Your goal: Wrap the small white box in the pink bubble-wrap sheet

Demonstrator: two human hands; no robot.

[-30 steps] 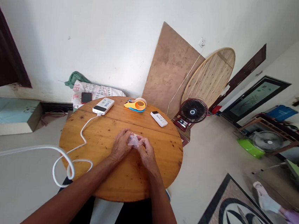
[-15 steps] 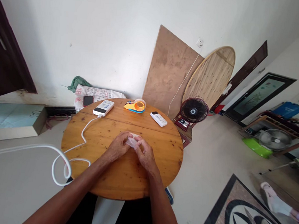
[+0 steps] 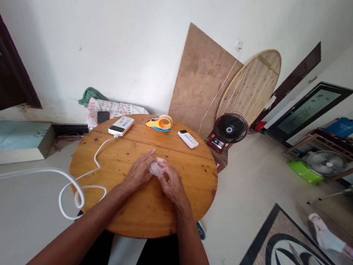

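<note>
We see a small whitish, see-through piece (image 3: 154, 169) between our two hands, low over the near middle of the round wooden table (image 3: 199, 174). Our left hand (image 3: 140, 170) lies along its left side with the fingers nearly straight and close together; its thumb is hidden, so we cannot tell whether it pinches anything. Our right hand (image 3: 172, 183) is curled, thumb and forefinger pinching the piece's right edge. It looks thin and filmy, so we judge that uneven pulling could crease or tear it, and a loose hold on the left could let it slip or fold over. If it is sticky, which we cannot tell, it might cling to our fingers. The white cable (image 3: 98, 153) loops near our left forearm; a sideways sweep could snag it and drag the white device (image 3: 121, 126) plugged into it. The orange tape dispenser (image 3: 161, 123) stands well beyond our fingers, a less likely trouble.
</note>
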